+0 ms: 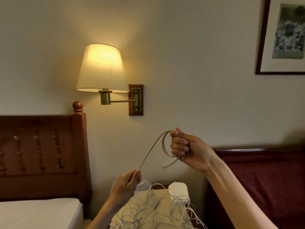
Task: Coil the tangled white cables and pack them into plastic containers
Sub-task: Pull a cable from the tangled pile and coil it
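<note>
My right hand (184, 147) is raised in front of the wall and grips a loop of white cable (165, 146); the cable's connector end (165, 165) hangs just below the fist. From the loop the cable runs down-left to my left hand (127, 184), which pinches it above the nightstand. A tangle of white cables (153, 210) lies on the nightstand top below both hands. A clear plastic container (143, 185) sits partly hidden behind my left hand. A white lidded container (179, 190) stands at the back of the nightstand.
A lit wall lamp (102, 70) on a brass arm hangs above the nightstand. A wooden headboard (41, 154) and white mattress (38, 212) are at left. A dark red bed with its headboard (264, 179) is at right. A framed picture (283, 35) hangs top right.
</note>
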{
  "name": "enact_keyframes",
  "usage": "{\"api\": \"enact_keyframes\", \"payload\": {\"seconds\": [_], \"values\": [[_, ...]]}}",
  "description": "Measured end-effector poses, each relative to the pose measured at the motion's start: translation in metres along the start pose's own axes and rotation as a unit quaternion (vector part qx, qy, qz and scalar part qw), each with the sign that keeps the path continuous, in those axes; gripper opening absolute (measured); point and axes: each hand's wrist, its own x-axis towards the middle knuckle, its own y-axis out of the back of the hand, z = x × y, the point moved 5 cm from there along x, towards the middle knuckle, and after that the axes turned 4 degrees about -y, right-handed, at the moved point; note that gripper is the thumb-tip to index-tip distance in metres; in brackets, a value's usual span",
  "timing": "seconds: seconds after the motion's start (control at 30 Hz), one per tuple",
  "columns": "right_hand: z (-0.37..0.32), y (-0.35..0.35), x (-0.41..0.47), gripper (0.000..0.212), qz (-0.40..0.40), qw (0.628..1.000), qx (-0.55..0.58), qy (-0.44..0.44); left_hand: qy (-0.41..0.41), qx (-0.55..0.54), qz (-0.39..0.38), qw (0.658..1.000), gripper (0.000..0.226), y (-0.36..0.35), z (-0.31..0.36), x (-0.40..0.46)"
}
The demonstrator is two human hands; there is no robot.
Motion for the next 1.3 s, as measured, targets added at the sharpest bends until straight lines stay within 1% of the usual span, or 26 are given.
{"api": "enact_keyframes", "payload": {"seconds": [0.03, 0.07, 0.13, 0.23, 0.3, 0.33, 0.43, 0.47, 0.57, 0.6, 0.67, 0.73, 0.8, 0.87, 0.93, 1.0, 1.07, 1.2, 1.3], "values": [[-0.003, -0.003, -0.003, 0.029, 0.004, 1.000, -0.014, 0.005, 0.006, 0.036, 0.012, 0.999, 0.047, 0.002, -0.001, -0.004], [-0.003, -0.004, -0.005, 0.029, 0.018, 0.999, -0.038, 0.012, 0.007, 0.100, 0.022, 0.995, 0.044, 0.004, 0.002, -0.008], [0.003, -0.006, -0.005, 0.032, 0.052, 0.994, -0.097, 0.029, 0.001, 0.243, 0.005, 0.970, 0.039, 0.001, 0.018, -0.013], [0.022, -0.009, -0.003, 0.033, 0.099, 0.969, -0.212, 0.080, -0.059, 0.382, -0.114, 0.915, 0.043, -0.019, 0.074, -0.023], [0.036, -0.012, -0.008, 0.032, 0.142, 0.939, -0.289, 0.118, -0.113, 0.431, -0.152, 0.882, 0.039, -0.029, 0.109, -0.035], [0.041, -0.014, -0.011, 0.032, 0.157, 0.924, -0.323, 0.132, -0.150, 0.444, -0.142, 0.872, 0.038, -0.029, 0.124, -0.041], [0.059, -0.022, -0.025, 0.035, 0.174, 0.886, -0.405, 0.142, -0.263, 0.493, -0.058, 0.827, 0.034, -0.018, 0.154, -0.053], [0.065, -0.024, -0.029, 0.036, 0.171, 0.879, -0.422, 0.142, -0.285, 0.500, -0.041, 0.817, 0.032, -0.015, 0.157, -0.056], [0.073, -0.029, -0.040, 0.041, 0.165, 0.861, -0.462, 0.133, -0.327, 0.519, -0.023, 0.789, 0.024, -0.012, 0.160, -0.062], [0.073, -0.030, -0.043, 0.041, 0.163, 0.864, -0.460, 0.123, -0.327, 0.522, -0.021, 0.787, 0.027, -0.012, 0.161, -0.063], [0.074, -0.031, -0.050, 0.041, 0.154, 0.882, -0.435, 0.097, -0.316, 0.524, -0.016, 0.791, 0.043, -0.010, 0.164, -0.067], [0.078, -0.032, -0.058, 0.040, 0.139, 0.881, -0.447, 0.068, -0.332, 0.512, 0.000, 0.792, 0.051, -0.008, 0.170, -0.072], [0.085, -0.037, -0.068, 0.039, 0.117, 0.872, -0.475, 0.040, -0.376, 0.495, 0.015, 0.783, 0.048, -0.009, 0.178, -0.077], [0.085, -0.044, -0.074, 0.039, 0.110, 0.874, -0.471, 0.038, -0.399, 0.482, 0.027, 0.780, 0.045, -0.008, 0.181, -0.076], [0.081, -0.048, -0.079, 0.040, 0.115, 0.892, -0.435, 0.045, -0.391, 0.458, 0.041, 0.798, 0.049, -0.007, 0.179, -0.073], [0.081, -0.050, -0.082, 0.041, 0.101, 0.914, -0.392, 0.038, -0.369, 0.418, 0.046, 0.829, 0.051, -0.008, 0.173, -0.072], [0.087, -0.049, -0.087, 0.040, 0.079, 0.933, -0.351, 0.015, -0.345, 0.378, 0.035, 0.858, 0.049, -0.010, 0.162, -0.075], [0.103, -0.043, -0.102, 0.037, 0.060, 0.960, -0.270, -0.041, -0.325, 0.317, 0.012, 0.891, 0.051, -0.014, 0.147, -0.085], [0.100, -0.045, -0.104, 0.038, 0.043, 0.975, -0.212, -0.043, -0.335, 0.248, 0.029, 0.908, 0.042, -0.016, 0.147, -0.086]]}}
